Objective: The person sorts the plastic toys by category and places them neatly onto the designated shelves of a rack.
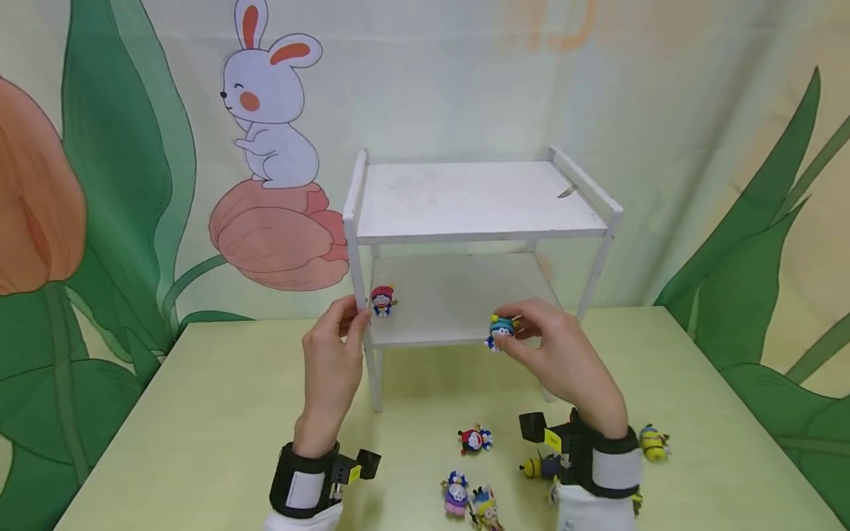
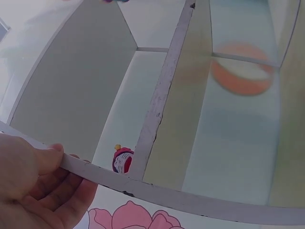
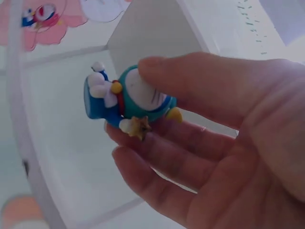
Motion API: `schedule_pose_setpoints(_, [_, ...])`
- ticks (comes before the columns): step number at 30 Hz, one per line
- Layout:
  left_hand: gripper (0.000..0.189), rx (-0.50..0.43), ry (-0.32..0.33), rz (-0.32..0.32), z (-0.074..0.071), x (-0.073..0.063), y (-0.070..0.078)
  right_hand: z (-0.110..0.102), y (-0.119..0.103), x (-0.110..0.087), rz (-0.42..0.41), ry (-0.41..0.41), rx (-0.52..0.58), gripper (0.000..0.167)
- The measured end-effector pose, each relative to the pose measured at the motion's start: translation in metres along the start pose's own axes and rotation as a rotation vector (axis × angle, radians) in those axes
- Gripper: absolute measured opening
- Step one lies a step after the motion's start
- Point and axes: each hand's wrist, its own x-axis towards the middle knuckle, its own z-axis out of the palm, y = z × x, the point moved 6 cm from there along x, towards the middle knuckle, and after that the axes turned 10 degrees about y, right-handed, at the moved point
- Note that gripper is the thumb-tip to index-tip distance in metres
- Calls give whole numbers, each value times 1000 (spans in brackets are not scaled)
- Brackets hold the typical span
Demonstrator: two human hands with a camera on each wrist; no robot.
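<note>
Pale table (image 1: 219,398), white shelf (image 1: 485,199), red-hatted figurine (image 1: 382,301) standing at its left.
Our left hand (image 1: 333,361) grips the shelf's post (image 1: 358,273), probably for steadiness; our right hand (image 1: 564,354) pinches the blue figurine (image 1: 499,333) by its head, perhaps keeping its base free, near the lower board's front edge.

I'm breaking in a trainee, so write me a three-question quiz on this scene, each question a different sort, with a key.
1. True or false: the left hand holds a post of the white rack.
2. The right hand holds a figurine whose headgear is: a) red, b) teal, c) black.
3. Fill in: the red-hatted figurine stands on the rack's ____ shelf.
Key: 1 true; 2 b; 3 lower.
</note>
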Motion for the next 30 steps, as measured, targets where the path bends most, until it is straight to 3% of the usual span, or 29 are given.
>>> schedule_pose_setpoints(14, [24,-14,2,16,2,-1,3,26,-19,33,-151,176,87,25])
schedule_pose_setpoints(22, [25,-31,-6,43,7,1,7,38,-10,49,-129,251,119,25])
schedule_pose_setpoints(30, [26,-6,12,31,3,-1,3,71,-9,64,-89,229,106,24])
